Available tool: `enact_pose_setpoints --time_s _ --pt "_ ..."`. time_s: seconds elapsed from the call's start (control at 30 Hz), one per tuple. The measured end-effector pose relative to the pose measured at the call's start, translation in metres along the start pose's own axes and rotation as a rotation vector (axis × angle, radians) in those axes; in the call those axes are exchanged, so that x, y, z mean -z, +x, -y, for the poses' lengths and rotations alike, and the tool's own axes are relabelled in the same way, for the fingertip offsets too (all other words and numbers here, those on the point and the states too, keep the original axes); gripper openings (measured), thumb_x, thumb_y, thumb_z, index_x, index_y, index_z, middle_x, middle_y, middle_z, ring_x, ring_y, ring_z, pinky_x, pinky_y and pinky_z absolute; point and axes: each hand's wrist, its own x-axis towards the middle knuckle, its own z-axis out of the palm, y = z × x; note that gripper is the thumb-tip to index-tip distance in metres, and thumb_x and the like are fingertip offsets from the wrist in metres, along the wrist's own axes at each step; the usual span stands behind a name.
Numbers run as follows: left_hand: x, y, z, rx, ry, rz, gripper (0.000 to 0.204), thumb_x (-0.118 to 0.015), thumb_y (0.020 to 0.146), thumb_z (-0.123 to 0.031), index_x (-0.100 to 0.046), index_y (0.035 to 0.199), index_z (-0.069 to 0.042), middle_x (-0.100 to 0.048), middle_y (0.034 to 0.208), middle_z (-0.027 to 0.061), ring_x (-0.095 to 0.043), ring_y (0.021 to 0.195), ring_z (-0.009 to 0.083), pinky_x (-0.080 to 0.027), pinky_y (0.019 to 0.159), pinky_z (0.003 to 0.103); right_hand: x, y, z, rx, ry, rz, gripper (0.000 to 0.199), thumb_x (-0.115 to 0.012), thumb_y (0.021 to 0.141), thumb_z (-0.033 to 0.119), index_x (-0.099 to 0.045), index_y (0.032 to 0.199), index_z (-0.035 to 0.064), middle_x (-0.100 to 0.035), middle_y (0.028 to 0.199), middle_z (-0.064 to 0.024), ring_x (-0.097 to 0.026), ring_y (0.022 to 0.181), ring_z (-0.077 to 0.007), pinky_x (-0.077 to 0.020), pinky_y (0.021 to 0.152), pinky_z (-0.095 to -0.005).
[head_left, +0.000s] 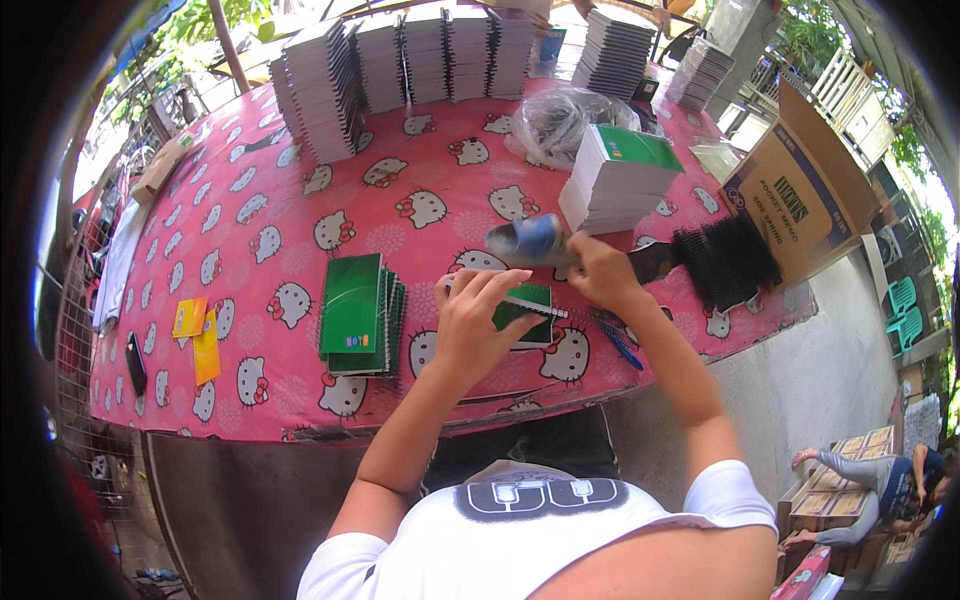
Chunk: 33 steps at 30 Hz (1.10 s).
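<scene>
My left hand [478, 318] presses down on a small green spiral notebook [527, 313] lying on the pink patterned tablecloth [300, 210]. My right hand [598, 268] is closed on a blue-handled tool [528, 240], held just above the notebook's top edge; the tool is blurred. To the left lies a stack of finished green notebooks [357, 312]. A tall stack of white pages topped with a green cover [618, 176] stands behind my right hand.
A pile of black spiral combs [728, 262] lies at the table's right edge beside an open cardboard box [800, 200]. Rows of stacked notebooks [420, 60] line the far side. Yellow notes [198, 335] lie left. A person [870, 490] sits among boxes below right.
</scene>
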Motion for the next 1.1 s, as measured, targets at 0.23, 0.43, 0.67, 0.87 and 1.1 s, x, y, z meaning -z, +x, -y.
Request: enact_pose_setpoints --time_s 0.23,0.43,0.67,0.87,1.1 --pt "-0.002 -0.001 0.004 0.009 0.047 0.023 0.029 -0.083 0.063 -0.025 -0.064 0.083 -0.014 -0.065 0.083 -0.0013 -0.057 0.091 0.0214 -0.033 0.087 0.04 0.024 -0.01 0.01 -0.141 0.268 -0.092 0.029 -0.058 0.068 -0.001 -0.062 0.097 0.0029 -0.064 0.084 -0.0141 -0.065 0.083 -0.0342 -0.0516 0.072 -0.0384" --pt "-0.006 0.002 0.006 0.008 0.036 0.029 0.028 -0.082 0.063 -0.023 -0.064 0.083 -0.015 -0.065 0.082 -0.0018 -0.057 0.09 0.0208 -0.033 0.084 0.039 0.014 -0.007 0.009 0.165 0.164 0.122 0.033 -0.063 0.069 0.003 -0.06 0.102 0.0041 -0.062 0.086 -0.017 -0.062 0.082 -0.0329 -0.0498 0.07 -0.0406" --pt "-0.003 0.004 0.003 0.004 0.021 -0.004 0.031 -0.084 0.06 -0.02 -0.066 0.084 -0.013 -0.066 0.083 -0.0004 -0.056 0.088 0.021 -0.035 0.085 0.037 0.029 0.009 0.014 -0.042 0.138 -0.091 0.036 -0.071 0.074 0.013 -0.056 0.104 0.0024 -0.065 0.087 -0.0169 -0.066 0.084 -0.0317 -0.0508 0.073 -0.0397" --pt "-0.006 0.003 0.008 0.021 0.007 0.029 0.028 -0.085 0.06 -0.02 -0.067 0.081 -0.012 -0.067 0.084 0.0002 -0.057 0.09 0.0216 -0.037 0.087 0.037 0.041 -0.016 0.016 -0.115 1.425 0.216 0.035 -0.071 0.077 0.005 -0.06 0.11 0.0034 -0.067 0.093 -0.0118 -0.064 0.082 -0.0157 -0.0531 0.074 -0.0315" --pt "0.005 0.009 0.006 0.062 -0.036 -0.049 0.039 -0.085 0.06 -0.015 -0.067 0.095 -0.009 -0.064 0.095 0.0051 -0.058 0.099 0.0261 -0.042 0.091 0.041 0.038 0.001 0.005 0.07 0.713 0.111 0.036 -0.067 0.066 -0.006 -0.064 0.102 0.0019 -0.064 0.081 -0.0003 -0.058 0.074 -0.0077 -0.0484 0.059 -0.026"
